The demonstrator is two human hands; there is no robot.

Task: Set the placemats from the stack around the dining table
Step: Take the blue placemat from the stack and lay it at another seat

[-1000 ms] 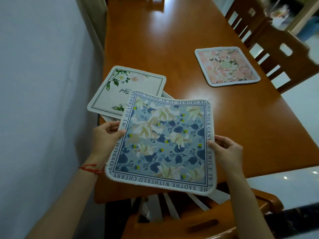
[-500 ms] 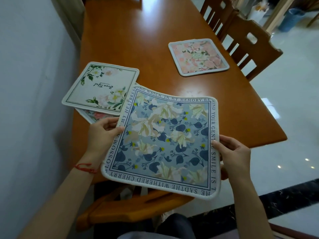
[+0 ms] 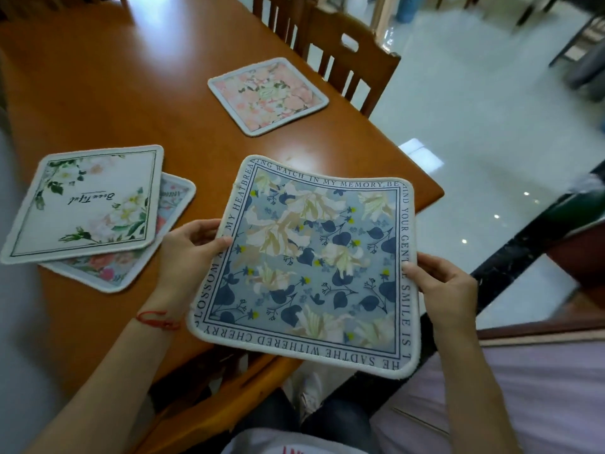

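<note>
I hold a blue floral placemat (image 3: 311,263) with a lettered border in the air over the table's near right corner. My left hand (image 3: 188,253) pinches its left edge and my right hand (image 3: 442,286) pinches its right edge. On the wooden dining table (image 3: 131,93) at the left lies the stack: a white floral placemat (image 3: 88,204) on top of another floral placemat (image 3: 170,208). A pink floral placemat (image 3: 266,93) lies flat near the table's right edge, in front of a chair.
Two wooden chairs (image 3: 347,50) stand along the table's right side. Another chair (image 3: 209,404) is tucked under the near end. A pale wall runs along the left. Glossy white floor (image 3: 491,126) spreads to the right.
The view has swung right and I have carried the blue placemat rightward, away from the stack, toward the table's near right corner. Both hands keep their hold.
</note>
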